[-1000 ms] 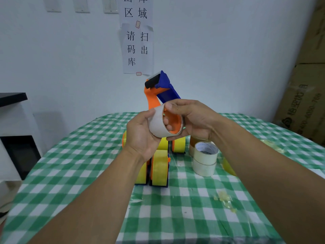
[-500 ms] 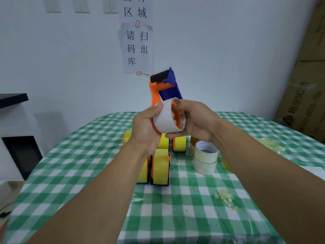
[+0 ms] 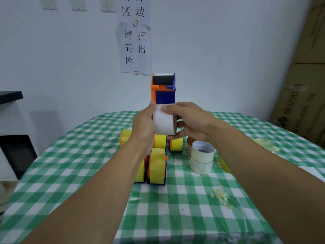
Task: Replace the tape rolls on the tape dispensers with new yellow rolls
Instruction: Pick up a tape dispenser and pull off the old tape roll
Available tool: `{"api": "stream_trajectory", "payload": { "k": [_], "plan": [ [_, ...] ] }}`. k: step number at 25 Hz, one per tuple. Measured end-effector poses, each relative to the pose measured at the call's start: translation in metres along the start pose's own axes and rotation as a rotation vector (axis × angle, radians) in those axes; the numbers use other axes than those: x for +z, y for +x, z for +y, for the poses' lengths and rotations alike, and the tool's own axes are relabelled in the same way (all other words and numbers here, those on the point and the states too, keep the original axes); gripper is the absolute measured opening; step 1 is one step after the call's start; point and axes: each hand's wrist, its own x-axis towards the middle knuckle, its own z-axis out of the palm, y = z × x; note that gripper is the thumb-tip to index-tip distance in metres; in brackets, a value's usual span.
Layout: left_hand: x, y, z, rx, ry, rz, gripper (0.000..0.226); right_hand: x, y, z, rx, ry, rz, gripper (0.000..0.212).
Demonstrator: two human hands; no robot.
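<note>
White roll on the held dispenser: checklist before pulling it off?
1. Right hand pinches white roll: ok.
2. Left hand grips its other side: ok.
3. Held dispenser upright, head above both hands: ok.
4. Roll free of the hub: cannot tell, seen edge-on.
5. Loose yellow roll ready: cannot tell; those in view sit on table dispensers.

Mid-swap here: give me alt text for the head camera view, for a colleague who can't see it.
The left hand and right hand grip a white roll on an upright orange-and-blue tape dispenser held above a green checked table. Below stand dispensers loaded with yellow rolls, with two pale rolls stacked to their right.
</note>
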Motion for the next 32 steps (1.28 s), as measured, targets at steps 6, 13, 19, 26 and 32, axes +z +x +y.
{"api": "stream_trajectory", "payload": {
  "k": [6, 13, 19, 26, 32],
  "plan": [
    [0.004, -0.002, 0.004, -0.036, 0.052, 0.074, 0.038, -0.006, 0.001, 0.002, -0.135, -0.068, 0.007, 0.05],
    [0.008, -0.005, 0.002, -0.033, 0.124, 0.14, 0.035, -0.014, -0.005, 0.006, 0.094, 0.031, 0.059, 0.043],
    [0.012, -0.006, -0.006, -0.077, 0.135, 0.162, 0.036, -0.026, -0.003, 0.013, -0.034, -0.032, 0.055, 0.042],
    [0.02, 0.001, -0.02, -0.108, 0.108, 0.119, 0.043, -0.045, -0.011, 0.017, 0.104, -0.002, 0.183, 0.036],
    [0.02, 0.007, -0.02, -0.109, 0.008, 0.048, 0.045, -0.081, -0.01, 0.036, 0.174, -0.196, 0.384, 0.046]
  ]
}}
